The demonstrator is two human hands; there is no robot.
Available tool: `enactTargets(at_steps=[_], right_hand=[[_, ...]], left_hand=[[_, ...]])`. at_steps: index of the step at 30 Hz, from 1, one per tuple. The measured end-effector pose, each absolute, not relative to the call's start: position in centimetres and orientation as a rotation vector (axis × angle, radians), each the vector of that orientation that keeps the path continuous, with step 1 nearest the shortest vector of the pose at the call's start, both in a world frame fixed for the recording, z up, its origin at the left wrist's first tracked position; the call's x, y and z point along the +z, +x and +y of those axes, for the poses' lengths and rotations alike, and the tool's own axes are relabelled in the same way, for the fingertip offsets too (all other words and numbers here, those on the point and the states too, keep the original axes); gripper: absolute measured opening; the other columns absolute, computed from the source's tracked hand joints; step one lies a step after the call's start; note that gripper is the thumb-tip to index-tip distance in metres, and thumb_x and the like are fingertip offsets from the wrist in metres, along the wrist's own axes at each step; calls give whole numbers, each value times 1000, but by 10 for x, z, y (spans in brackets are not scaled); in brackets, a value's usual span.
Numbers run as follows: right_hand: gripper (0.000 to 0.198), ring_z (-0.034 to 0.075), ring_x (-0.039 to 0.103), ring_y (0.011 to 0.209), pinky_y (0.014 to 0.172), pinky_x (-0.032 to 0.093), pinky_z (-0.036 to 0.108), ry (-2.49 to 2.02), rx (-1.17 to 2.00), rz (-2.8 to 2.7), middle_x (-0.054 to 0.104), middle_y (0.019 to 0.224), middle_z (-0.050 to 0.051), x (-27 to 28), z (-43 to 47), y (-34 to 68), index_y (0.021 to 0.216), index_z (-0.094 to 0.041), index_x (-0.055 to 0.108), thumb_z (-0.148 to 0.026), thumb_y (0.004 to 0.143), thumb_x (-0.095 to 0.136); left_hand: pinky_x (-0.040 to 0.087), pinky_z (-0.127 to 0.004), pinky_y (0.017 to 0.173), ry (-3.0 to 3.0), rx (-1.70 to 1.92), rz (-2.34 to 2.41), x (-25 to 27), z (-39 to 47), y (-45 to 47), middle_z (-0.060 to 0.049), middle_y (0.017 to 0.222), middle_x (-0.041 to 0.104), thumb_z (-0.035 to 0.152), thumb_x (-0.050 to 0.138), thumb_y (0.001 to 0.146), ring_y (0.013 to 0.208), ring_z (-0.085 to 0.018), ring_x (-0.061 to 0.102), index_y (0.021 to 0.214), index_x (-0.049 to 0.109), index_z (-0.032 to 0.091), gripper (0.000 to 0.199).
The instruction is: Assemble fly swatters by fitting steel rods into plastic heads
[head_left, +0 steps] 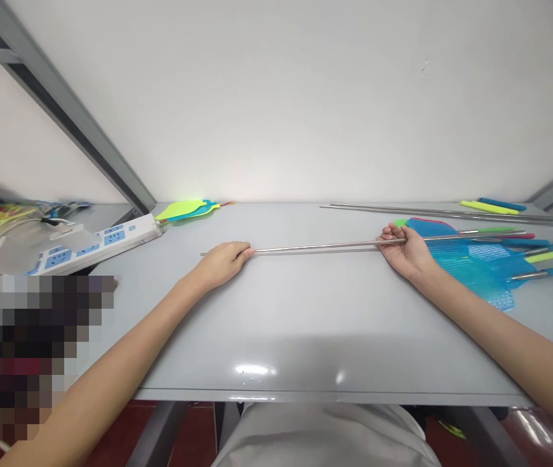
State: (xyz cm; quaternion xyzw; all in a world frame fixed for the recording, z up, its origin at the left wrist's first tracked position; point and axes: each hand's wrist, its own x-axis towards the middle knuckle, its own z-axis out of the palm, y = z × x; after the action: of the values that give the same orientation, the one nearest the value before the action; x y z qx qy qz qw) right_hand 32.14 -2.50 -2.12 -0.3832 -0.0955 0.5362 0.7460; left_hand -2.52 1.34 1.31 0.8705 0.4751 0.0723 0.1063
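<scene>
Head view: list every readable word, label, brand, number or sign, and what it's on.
None can be read.
Power strip: dark marks on its blue socket panels, too small and blurred to make out as text.
Metal rod in the hands: no lettering visible.
Blue mesh swatter heads at the right: no lettering visible.

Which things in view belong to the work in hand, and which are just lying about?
Belongs to the work:
thin metal rod, in the left hand and across the right hand
metal rods at the back, likely, being alike
blue mesh swatters beside the right hand, likely, having similar rods

Just lying about, apparently:
white power strip
yellow-green leaf-shaped piece, back left
</scene>
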Motion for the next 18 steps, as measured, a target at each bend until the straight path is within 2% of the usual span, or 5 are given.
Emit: enactTargets(at_steps=[4,10,14,18], right_hand=[[19,3,39,41,40,35,14,-799,1066,-167,41,51,-4,-15,-29,320,61,-15,43,-14,80,39],[38,5,36,41,39,33,18,-649,936,-175,38,50,-2,14,-51,338,64,-16,47,-36,84,23],[43,5,34,42,42,30,20,-555,896,-186,34,48,-3,32,-61,362,68,-14,49,-27,84,11],[27,5,24,37,36,24,19,-588,843,3,27,46,-6,29,-58,385,63,-16,40,-21,81,20]], left_hand=[[29,-23,52,2536,208,1374,15,12,-23,1,59,46,39,22,83,57,-13,44,64,39,20,32],[31,-22,54,2543,229,1290,14,7,-15,2,61,45,41,22,83,57,-13,43,67,39,21,31],[31,-22,53,2555,264,1254,13,7,-12,2,57,41,40,21,84,55,-12,40,65,36,20,32],[31,-22,53,2558,238,1283,10,9,-10,2,57,43,41,23,83,54,-12,42,64,37,20,32]])
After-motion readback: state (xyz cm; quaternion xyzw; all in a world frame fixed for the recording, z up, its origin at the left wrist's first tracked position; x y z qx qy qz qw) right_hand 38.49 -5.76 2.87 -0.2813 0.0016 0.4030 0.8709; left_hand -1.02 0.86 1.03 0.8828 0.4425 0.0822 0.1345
